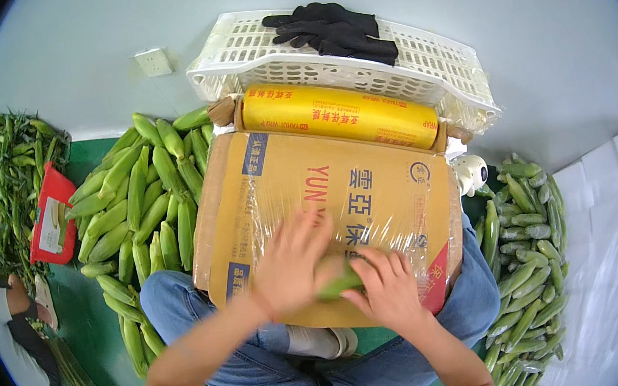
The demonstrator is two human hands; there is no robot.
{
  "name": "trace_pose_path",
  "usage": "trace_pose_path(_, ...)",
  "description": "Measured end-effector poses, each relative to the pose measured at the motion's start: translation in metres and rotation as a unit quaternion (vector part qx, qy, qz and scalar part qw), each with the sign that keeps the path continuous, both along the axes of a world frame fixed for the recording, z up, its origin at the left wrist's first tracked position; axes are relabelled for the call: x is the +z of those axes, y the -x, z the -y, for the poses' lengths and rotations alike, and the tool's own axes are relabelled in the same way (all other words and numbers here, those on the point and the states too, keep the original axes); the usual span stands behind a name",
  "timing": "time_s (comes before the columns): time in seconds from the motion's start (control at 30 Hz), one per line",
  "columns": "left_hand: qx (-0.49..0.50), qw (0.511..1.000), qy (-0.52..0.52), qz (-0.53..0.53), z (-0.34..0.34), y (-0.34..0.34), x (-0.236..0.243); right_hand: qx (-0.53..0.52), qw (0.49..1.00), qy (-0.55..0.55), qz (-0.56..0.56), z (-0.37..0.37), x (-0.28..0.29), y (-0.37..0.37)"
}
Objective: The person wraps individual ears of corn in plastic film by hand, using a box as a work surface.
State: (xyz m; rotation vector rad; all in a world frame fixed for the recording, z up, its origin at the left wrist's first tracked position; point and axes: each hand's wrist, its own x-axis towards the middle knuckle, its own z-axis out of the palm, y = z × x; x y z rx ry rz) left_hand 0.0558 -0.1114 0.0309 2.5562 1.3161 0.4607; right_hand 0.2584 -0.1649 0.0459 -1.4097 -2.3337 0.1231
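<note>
A cardboard box (pixel 248 192) lies across my lap with clear plastic film stretched over its top. Near its front edge is a green ear of corn (pixel 336 284), partly covered by both hands. My right hand (pixel 389 284) grips the right end of the ear, fingers over the top and thumb below. Motion smears my left hand (pixel 290 265), which lies over the ear's left end; its fingers reach up across the film, and whether it grips is unclear. Behind the box top rests a yellow roll of wrap film (pixel 338 113).
Unwrapped corn (pixel 144 200) is heaped at the left, beside a red container (pixel 54 214) and a leafy green pile (pixel 7 189). Film-wrapped green ears (pixel 531 267) pile up at the right. Black gloves (pixel 332 32) lie on a white plastic crate (pixel 231 45). Another person (pixel 9 341) shows far left.
</note>
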Motion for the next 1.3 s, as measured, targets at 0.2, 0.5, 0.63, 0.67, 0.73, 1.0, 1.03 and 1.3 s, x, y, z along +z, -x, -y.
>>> trace_pose_path(0.2, -0.079, 0.966, 0.082, -0.233, -0.149, -0.033, 0.005, 0.025, 0.992, -0.089, 0.087, -0.082, -0.002, 0.015)
trace_pose_path(0.5, -0.09, 0.973, 0.05, -0.206, -0.145, -0.019, 0.005, 0.194, 0.923, 0.324, 0.077, 0.018, 0.028, 0.031)
trace_pose_path(0.63, -0.182, 0.901, 0.335, 0.207, -0.076, -0.019, 0.019, 0.056, 0.878, 0.368, -0.301, 0.098, -0.013, 0.008)
trace_pose_path(0.67, -0.23, 0.922, 0.244, 0.193, -0.033, -0.014, 0.029, 0.017, 0.726, 0.506, -0.465, 0.1, -0.016, 0.002)
trace_pose_path(0.73, -0.214, 0.937, 0.136, 0.241, 0.029, 0.003, 0.027, -0.048, 0.268, 0.684, -0.676, 0.106, -0.012, -0.002)
trace_pose_path(1.0, 0.061, 0.509, 0.434, 0.741, 0.062, -0.023, 0.033, 0.203, -0.115, 0.585, -0.776, 0.126, -0.002, 0.068)
trace_pose_path(1.03, 0.127, 0.548, 0.42, 0.712, 0.06, -0.018, 0.029, 0.122, -0.029, 0.612, -0.781, 0.126, 0.009, 0.056)
trace_pose_path(1.3, 0.331, 0.796, 0.104, 0.496, 0.091, 0.029, -0.015, -0.17, 0.843, 0.269, -0.435, 0.093, 0.03, -0.005)
